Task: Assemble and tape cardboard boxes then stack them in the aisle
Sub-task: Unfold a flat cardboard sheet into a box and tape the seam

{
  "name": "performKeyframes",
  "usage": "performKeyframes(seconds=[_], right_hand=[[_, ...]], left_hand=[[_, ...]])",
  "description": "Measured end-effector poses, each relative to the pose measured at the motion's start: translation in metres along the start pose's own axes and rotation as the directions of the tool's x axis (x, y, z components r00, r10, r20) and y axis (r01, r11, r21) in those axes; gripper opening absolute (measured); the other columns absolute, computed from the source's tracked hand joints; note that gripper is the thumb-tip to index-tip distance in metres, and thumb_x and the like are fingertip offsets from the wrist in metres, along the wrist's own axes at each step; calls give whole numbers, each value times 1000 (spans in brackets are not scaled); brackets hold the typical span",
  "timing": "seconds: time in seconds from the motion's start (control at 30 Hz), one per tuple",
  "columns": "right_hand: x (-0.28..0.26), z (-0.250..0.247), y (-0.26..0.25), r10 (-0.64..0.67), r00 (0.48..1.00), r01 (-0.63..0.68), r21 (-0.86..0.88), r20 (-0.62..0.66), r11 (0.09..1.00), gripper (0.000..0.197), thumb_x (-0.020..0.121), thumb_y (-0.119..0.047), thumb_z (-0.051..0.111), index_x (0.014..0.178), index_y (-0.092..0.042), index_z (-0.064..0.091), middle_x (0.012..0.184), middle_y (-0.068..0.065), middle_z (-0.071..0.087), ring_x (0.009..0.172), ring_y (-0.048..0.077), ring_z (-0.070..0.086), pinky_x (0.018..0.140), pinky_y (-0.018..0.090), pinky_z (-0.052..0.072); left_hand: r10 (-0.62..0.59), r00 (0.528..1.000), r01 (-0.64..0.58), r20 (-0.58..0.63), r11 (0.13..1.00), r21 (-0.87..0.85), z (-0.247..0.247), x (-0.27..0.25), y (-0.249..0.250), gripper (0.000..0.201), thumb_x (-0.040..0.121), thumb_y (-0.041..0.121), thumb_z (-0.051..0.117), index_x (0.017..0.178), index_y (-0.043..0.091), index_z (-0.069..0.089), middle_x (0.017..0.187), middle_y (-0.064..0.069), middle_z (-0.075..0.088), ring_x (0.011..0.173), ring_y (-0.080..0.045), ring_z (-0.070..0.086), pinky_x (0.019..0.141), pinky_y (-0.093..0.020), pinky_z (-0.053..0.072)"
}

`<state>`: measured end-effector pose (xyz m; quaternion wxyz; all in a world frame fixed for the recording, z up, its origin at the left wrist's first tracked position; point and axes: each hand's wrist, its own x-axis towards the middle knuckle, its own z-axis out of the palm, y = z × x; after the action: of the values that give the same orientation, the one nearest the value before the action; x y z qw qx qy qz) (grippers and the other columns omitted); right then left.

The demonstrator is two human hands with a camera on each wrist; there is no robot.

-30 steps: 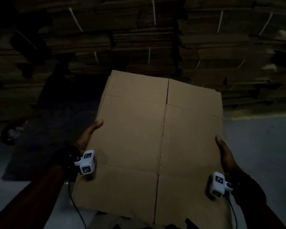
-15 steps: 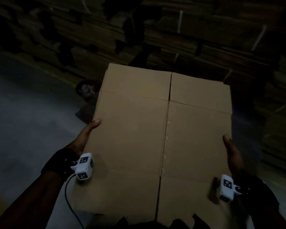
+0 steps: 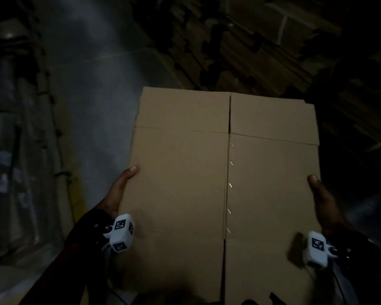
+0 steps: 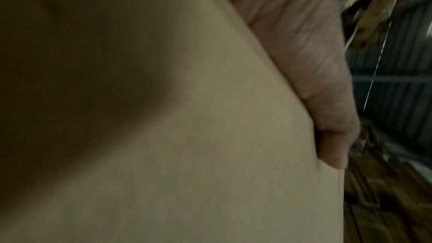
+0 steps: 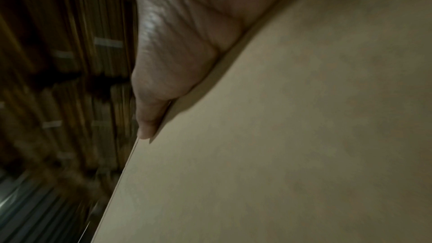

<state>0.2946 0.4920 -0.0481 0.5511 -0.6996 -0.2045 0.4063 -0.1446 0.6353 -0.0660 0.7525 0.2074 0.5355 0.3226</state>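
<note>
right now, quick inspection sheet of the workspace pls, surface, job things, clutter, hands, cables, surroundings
surface: grey concrete floor, with a yellow line at the left; no table seen.
job's things: one flattened cardboard box, held up flat and unassembled; a row of staples runs down its centre seam; no tape seen.
clutter: nothing seen.
grippers: left hand grips the box's left edge, thumb on top; right hand grips the right edge likewise. White tagged wrist cameras on both wrists.
cables: a thin cable hangs below the left wrist, barely visible.
surroundings: dim; strapped stacks of flat cardboard ahead and right; blurred stacks at the left.
</note>
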Motion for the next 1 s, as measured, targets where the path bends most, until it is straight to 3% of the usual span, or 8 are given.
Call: performKeyframes(seconds=[0.07,0.17,0.3,0.47,0.53,0.7,0.83,1.0], right_hand=[[17,41,-12,-22,999,23,-37,32,999,32,102,-46,53,127,-28,62,111,-20,73,99,-11,65,103,28,49],[39,113,-33,0,972,19,-76,237,997,34,108,-32,41,104,-32,75,83,-24,75,68,-9,68,64,12,55],[63,206,-56,-110,940,174,-177,322,969,26,107,-21,49,132,-25,44,124,-33,54,109,-11,55,87,-7,31],[105,313,-64,-70,853,220,-233,518,947,76,95,-56,57,156,-19,32,143,-15,32,139,12,33,105,23,19],[129,358,-67,-40,825,255,-307,564,917,93,81,-71,59,155,-20,36,153,-9,34,143,16,31,112,33,22],[205,460,-66,140,695,256,-425,705,868,96,74,-86,61,153,-34,42,161,-7,37,146,15,32,121,43,20],[242,541,-66,378,545,178,-543,749,821,86,62,-88,71,127,-32,69,133,7,68,124,33,63,109,59,42],[203,632,-99,355,385,308,-481,852,821,86,68,-87,66,119,-19,73,111,10,76,105,36,71,103,56,49]], left_hand=[[53,997,-56,-54,997,-46,-27,-6,11,43,98,47,50,116,13,68,97,-14,76,78,-28,75,70,-40,56],[134,969,-158,-208,982,-103,-69,-16,23,41,98,44,52,117,12,68,95,-14,76,76,-26,74,70,-39,54],[177,912,-259,-370,948,-186,-119,-28,26,41,95,41,54,116,9,67,91,-14,73,72,-24,71,64,-34,59],[230,727,-380,-647,919,-101,-147,-39,34,43,103,37,51,136,11,57,137,0,58,133,-18,52,98,-26,41],[286,653,-444,-701,895,-48,-152,-43,40,58,95,50,60,133,6,55,138,1,61,130,-10,54,93,-18,41],[130,691,-511,-711,784,-353,-155,-54,43,54,105,40,39,84,19,84,98,-11,77,82,-27,75,65,-36,61],[98,628,-608,-772,681,-408,-154,-58,47,46,100,47,46,111,13,75,114,-17,73,88,-34,74,83,-48,51],[60,528,-700,-847,596,-393,-164,-58,58,49,94,53,53,99,14,81,110,-17,74,84,-31,75,87,-44,51]])
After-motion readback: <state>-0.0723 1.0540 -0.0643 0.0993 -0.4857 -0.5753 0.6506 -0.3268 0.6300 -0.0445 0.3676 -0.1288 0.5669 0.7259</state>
